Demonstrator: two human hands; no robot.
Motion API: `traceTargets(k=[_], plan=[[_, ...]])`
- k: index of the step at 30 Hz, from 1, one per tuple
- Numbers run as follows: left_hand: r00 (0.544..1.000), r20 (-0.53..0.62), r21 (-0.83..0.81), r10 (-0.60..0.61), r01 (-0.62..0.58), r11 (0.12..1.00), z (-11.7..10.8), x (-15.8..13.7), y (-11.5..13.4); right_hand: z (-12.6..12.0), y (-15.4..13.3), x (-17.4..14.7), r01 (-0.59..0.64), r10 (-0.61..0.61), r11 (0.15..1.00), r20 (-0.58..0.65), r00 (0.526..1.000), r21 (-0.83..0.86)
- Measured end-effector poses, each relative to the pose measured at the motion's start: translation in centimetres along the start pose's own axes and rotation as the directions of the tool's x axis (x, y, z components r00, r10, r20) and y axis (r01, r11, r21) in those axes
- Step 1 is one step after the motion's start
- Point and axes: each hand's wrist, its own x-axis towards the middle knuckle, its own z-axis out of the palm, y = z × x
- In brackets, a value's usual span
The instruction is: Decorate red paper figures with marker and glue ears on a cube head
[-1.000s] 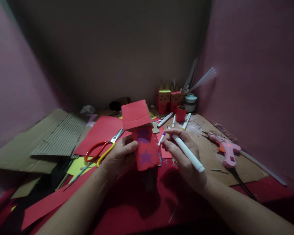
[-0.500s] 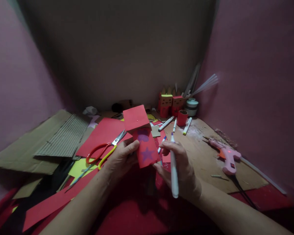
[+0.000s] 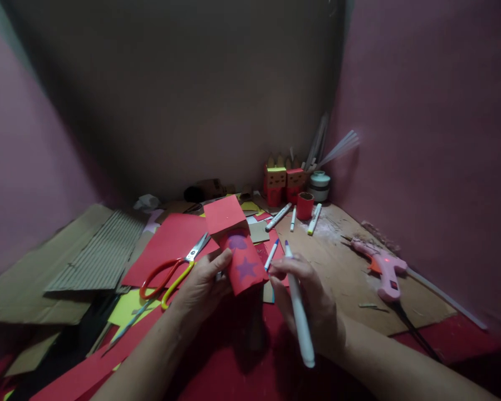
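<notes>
My left hand (image 3: 211,278) grips a red paper figure (image 3: 248,278), a tube body with a box-like top. A purple star and a rounded purple mark show on its front. Between the fingers of my right hand (image 3: 307,289) is a white marker (image 3: 299,312), its purple tip pointing up and away from me, apart from the paper. Just beyond the right fingertips lies another white marker with a blue-purple end (image 3: 271,255). Scissors with red and yellow handles (image 3: 171,275) rest on red paper (image 3: 162,245), left of the figure.
Corrugated cardboard (image 3: 96,250) is piled at the left. A pink glue gun (image 3: 382,267) lies at the right with its cord running toward me. Behind are several markers (image 3: 278,217), a red tube (image 3: 305,206), two red figures with faces (image 3: 275,184) and a lidded jar (image 3: 319,185).
My right hand and the marker have drawn slightly away from the figure's lower edge, and the marker's back end has dropped. The whole view has shifted a little.
</notes>
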Motion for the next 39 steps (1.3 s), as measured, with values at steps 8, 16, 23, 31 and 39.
traceTargets(k=[8, 16, 23, 31, 39], plan=[[0.992, -0.115, -0.004, -0.046, 0.046, 0.999, -0.4, 0.3, 1.0, 0.4, 1.1, 0.6, -0.452, 0.444, 0.848, 0.095, 0.891, 0.278], [0.983, 0.052, 0.106, -0.175, 0.168, 0.98, -1.4, -0.9, 1.6, -1.2, 1.8, 2.7, -0.517, 0.519, 0.733, 0.129, 0.845, 0.442], [0.947, 0.216, 0.196, -0.237, 0.196, 0.961, -0.7, -0.9, 2.0, -2.3, 2.8, 3.8, -0.557, 0.405, 0.654, 0.386, 0.829, 0.511], [0.996, 0.032, 0.243, -0.081, 0.071, 0.967, -0.1, -0.3, 1.8, -0.6, 3.5, 2.4, -0.501, 0.491, 0.735, 0.151, 0.858, 0.458], [0.978, -0.11, 0.271, 0.175, -0.14, 0.952, -2.4, 1.3, 2.3, 0.1, 4.4, 4.1, -0.449, 0.578, 0.761, -0.174, 0.797, 0.468]])
